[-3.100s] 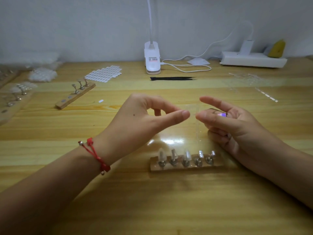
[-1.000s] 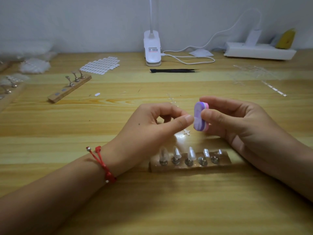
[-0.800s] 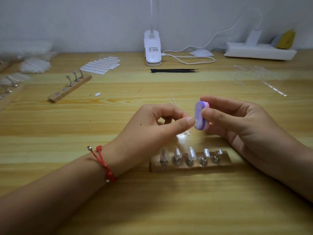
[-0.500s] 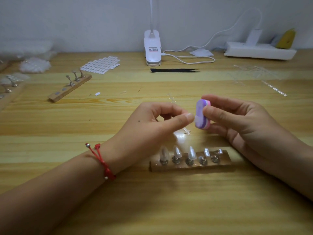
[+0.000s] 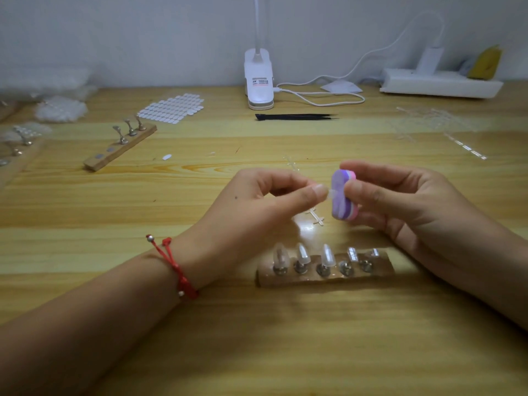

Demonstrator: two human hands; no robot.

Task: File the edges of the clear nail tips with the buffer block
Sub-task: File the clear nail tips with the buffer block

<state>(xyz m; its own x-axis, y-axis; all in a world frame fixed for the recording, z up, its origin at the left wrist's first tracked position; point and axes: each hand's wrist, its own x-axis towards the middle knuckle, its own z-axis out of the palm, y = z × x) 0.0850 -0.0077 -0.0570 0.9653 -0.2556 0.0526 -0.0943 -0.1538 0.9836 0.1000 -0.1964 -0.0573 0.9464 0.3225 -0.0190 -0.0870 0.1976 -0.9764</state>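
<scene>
Legible text: none you can read. Lamp base point(image 5: 259, 81): one label, red and dark print, too small.

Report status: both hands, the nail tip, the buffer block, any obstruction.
Left hand pinches clear nail tip. Right hand grips buffer block, tip against its purple face. Nothing between them; wooden stand sits below, apart.
</scene>
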